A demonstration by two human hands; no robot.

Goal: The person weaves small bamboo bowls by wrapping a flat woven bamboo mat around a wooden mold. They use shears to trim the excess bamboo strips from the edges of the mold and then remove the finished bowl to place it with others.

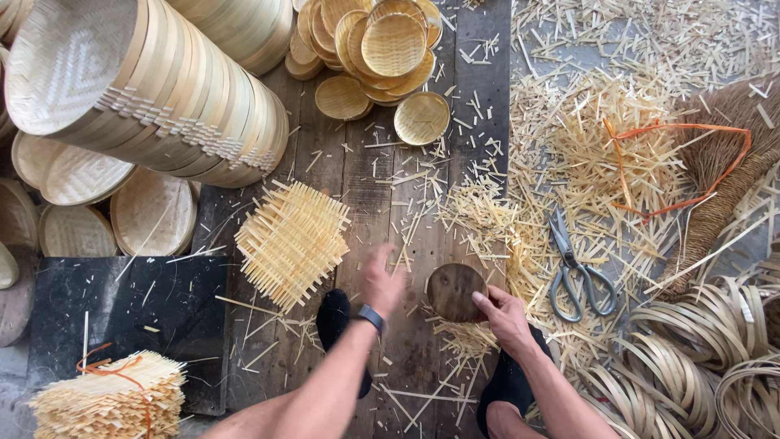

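Round and dark, the wooden disc lies flat on the plank floor just ahead of the person's two black-socked feet, close enough to reach without leaning. The right hand rests its fingertips on the disc's right edge, pressing on it rather than gripping. The left hand hovers just left of the disc, blurred, so I cannot tell whether it is released or clenched; it seems to hold nothing.

A square woven bamboo mat sits on the floor to the left of that hand, its strip ends sticking out loose all round. Scissors lie closed on the right, amid a wide litter of bamboo offcuts.

At far left a long stack of finished woven trays lies on its side, nested one inside another; smaller round trays are heaped at the far centre. All are empty. A tied bundle of strips lies near left, coiled bamboo hoops near right.
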